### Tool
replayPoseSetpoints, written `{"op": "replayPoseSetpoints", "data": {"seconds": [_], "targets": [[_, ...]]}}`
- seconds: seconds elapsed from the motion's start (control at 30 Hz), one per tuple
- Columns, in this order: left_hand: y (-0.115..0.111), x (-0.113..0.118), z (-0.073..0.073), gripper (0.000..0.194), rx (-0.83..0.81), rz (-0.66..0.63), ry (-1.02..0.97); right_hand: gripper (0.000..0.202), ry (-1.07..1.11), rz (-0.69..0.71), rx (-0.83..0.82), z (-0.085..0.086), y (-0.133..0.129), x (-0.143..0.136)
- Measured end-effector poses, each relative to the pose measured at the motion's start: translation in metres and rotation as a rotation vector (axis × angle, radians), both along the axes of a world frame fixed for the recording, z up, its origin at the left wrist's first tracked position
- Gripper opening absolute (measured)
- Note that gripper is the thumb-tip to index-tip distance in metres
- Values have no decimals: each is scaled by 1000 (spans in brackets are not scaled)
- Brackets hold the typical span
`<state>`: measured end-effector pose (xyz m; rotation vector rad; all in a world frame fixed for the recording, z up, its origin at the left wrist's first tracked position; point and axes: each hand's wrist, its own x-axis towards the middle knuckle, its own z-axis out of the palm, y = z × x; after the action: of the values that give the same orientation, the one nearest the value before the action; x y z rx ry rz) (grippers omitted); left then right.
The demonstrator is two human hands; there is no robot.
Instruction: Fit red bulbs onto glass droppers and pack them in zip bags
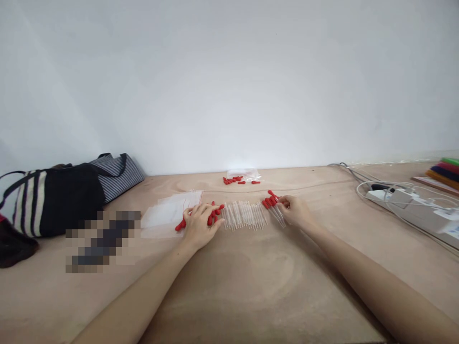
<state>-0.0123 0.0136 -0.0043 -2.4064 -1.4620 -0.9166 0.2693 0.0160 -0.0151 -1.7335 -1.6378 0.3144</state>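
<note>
Several cables [353, 175], power strip [442, 219] right of hands [201, 228]; bag [73, 196] left.

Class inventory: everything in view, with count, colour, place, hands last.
Clear tubes: many, clear, centre
Near bulbs: several, red, left of tubes
Droppers: several, red, clear, right of tubes
Far bulbs: several, red, back
Far plastic: some, clear, back
Plastic bags: several, translucent, centre left
Black bag: one, black, white, left
Striped bag: one, dark, white, left
Bundle: one, dark, left edge
Pixelated patch: one, dark, left
Power strip: one, white, right
Cables: several, grey, white, right
Stacked items: several, multicoloured, right edge
Tabletop: one, brown, beneath
Wall: one, pale, behind
Left hand: one, over near bulbs
Right hand: one, at droppers
</note>
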Motion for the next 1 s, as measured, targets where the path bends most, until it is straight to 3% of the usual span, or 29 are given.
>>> {"op": "replayPoseSetpoints", "data": {"seconds": [0.13, 0.33, 0.57, 0.77, 1.0], "targets": [[5, -5, -3, 13, -30, 48, -3, 23, -89, -112, -60, -6, 5, 10], [3, -4, -2, 12, -60, 48, 10, 17, -210, -133, -80, -10, 6, 7], [6, -6, -3, 26, -56, 78, 26, 20, -309, -134, -42, -7, 3, 7], [5, -6, -2, 31, -60, 103, 80, 20, -370, -13, 24, 0, -6, -20], [1, -5, -1, 22, -10, 100, 179, 28, -506, -43, -172, 4, -2, -47]]}}
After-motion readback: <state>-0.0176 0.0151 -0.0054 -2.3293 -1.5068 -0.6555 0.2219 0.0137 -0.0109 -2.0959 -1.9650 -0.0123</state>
